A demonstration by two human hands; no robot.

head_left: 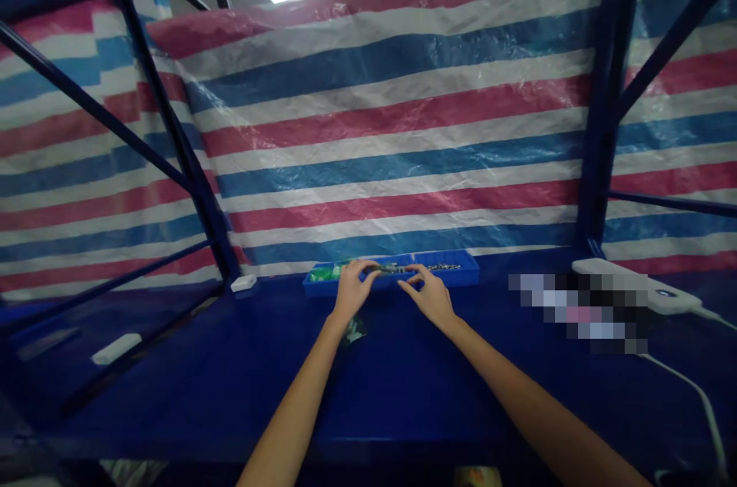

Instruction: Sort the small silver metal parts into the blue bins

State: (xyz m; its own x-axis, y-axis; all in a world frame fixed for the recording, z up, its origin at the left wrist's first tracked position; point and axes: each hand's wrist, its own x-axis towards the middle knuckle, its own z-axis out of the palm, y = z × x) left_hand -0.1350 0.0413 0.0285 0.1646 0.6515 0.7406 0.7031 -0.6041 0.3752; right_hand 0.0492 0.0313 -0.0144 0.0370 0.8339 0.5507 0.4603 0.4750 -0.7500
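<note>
My left hand (355, 286) reaches to the blue tray (322, 288), its fingers bent together at the near rim. Facing it, my right hand (431, 295) has curled fingers, with the thumb a little below the forefinger. Between the fingertips of both hands shows a small, thin greyish piece (391, 268); its kind is too small to make out. Green packets (324, 273) lie in the tray's left part. Small shiny metal parts (444, 266) lie in its right part. Below my left wrist, a small clear plastic bag (355, 330) with pale contents rests on the blue shelf (403, 387).
A white device (639, 287) with a cable (699, 383) lies at the right, beside a blurred-out patch. Two white blocks, one small (243, 283) and one longer (116, 349), sit at the left. Blue posts (610, 103) and a striped sheet (403, 141) enclose the shelf.
</note>
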